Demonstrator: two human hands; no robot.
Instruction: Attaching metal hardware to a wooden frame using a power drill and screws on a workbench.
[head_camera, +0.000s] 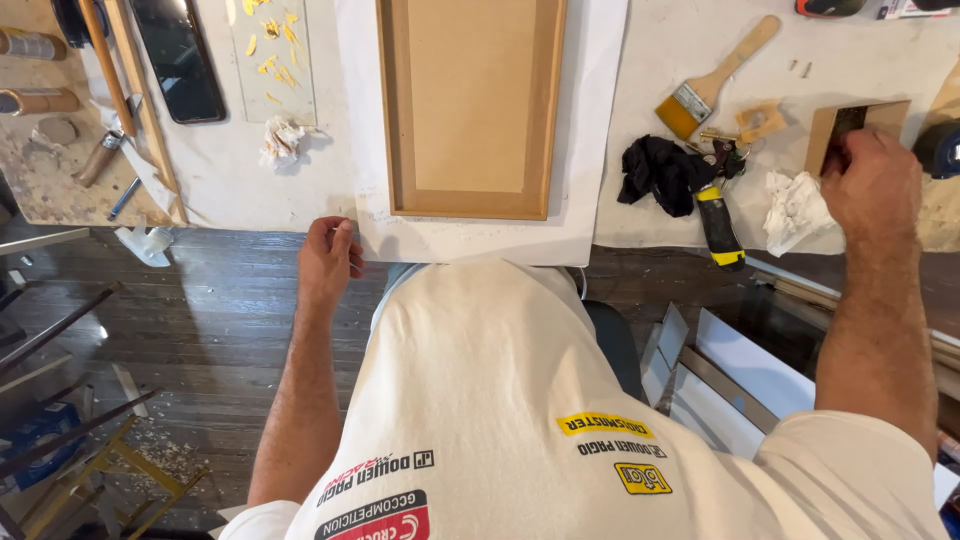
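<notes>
A: Where's the block from my right hand?

B: Right under it. I see that hand clenched on a small wooden block at the far right of the counter, fingers over its near edge, the block tilted up toward me.

A: And my left hand?

B: It grips the near edge of the white sheet at the counter's rim, well apart from the block. On the sheet lies the panel, long axis running away from me.

A: What crowds the right side?

B: A crumpled white rag just left of the hand, then a black-and-yellow tool, a black cloth and a brush beyond.
</notes>
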